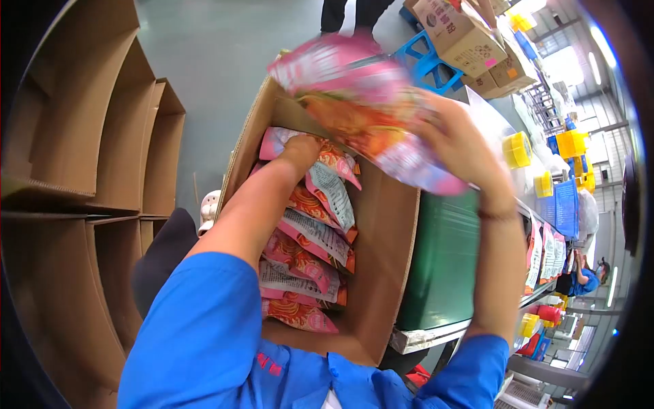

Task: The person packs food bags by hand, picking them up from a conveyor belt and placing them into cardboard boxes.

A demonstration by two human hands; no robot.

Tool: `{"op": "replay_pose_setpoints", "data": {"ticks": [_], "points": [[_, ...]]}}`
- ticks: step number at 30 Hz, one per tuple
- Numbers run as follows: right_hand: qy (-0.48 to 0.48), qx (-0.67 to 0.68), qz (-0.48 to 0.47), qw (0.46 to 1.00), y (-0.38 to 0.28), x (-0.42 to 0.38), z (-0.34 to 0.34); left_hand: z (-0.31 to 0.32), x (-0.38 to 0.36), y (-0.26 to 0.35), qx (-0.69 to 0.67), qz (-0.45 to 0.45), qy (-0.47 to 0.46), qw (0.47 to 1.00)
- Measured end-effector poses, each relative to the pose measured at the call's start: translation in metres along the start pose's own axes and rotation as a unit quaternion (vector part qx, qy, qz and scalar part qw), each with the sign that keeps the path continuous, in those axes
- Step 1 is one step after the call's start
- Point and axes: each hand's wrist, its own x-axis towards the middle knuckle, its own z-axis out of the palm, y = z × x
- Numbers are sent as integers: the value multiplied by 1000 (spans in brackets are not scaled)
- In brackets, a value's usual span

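My right hand (pixel 453 140) grips the edge of a pink food bag (pixel 361 112) with a noodle picture on it. Motion blurs this bag, which is raised over the far end of an open cardboard box (pixel 385 238). Inside the box several pink bags (pixel 317 235) stand packed in an overlapping row, some showing printed backs and others noodle pictures. My left hand (pixel 303 148) reaches down into the box and touches the farthest bag (pixel 276 142) of the row. Its fingers are mostly hidden, so their grip does not show.
Several open cardboard boxes (pixel 126 116) stand at left. A green conveyor belt (pixel 439 259) runs right of the box, with more bags (pixel 545 252) beyond. A blue stool (pixel 426 65) and stacked cartons (pixel 463 37) are at the back. A person's dark-trousered legs (pixel 351 15) show at the top.
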Motion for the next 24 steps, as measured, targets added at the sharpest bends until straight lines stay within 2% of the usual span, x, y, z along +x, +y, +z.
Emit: {"op": "replay_pose_setpoints", "data": {"ticks": [1,2,3,4,6,8,12,14,15,16,18,20,22,23,24], "points": [[-32,-82,14,996,27,23,29,8,4,-1,32,17,-4,999],[-44,-230,97,967,46,42,66,11,4,-3,69,32,-7,997],[-47,-297,115,947,70,54,107,-19,-16,9,121,28,-107,987],[-138,-363,193,901,113,68,164,-14,-15,6,91,26,-125,988],[-144,-301,271,903,158,52,271,3,-20,1,69,28,-141,987],[-80,-239,346,904,151,36,293,13,-27,3,-12,-42,-140,989],[-138,-206,363,898,133,30,236,52,-20,0,-40,-68,-75,994],[-145,-247,316,905,106,22,211,47,-23,-6,-59,-58,-102,991],[-126,-219,277,927,85,16,194,44,-29,-6,-57,-51,-82,994],[-121,-221,284,925,63,5,175,42,-37,-7,-54,-42,-80,994],[-87,-138,192,968,19,-27,132,33,-52,-3,-102,-58,-59,991],[2,-149,150,977,-11,-76,84,11,-71,5,-98,-57,-77,991],[95,-149,168,970,-27,-130,24,-4,-91,13,-123,-23,-8,992],[166,-216,155,950,-14,-165,2,-1,-94,18,-110,-2,-8,994],[234,-281,210,907,-3,-200,-18,6,-96,22,-135,16,58,989]]}}
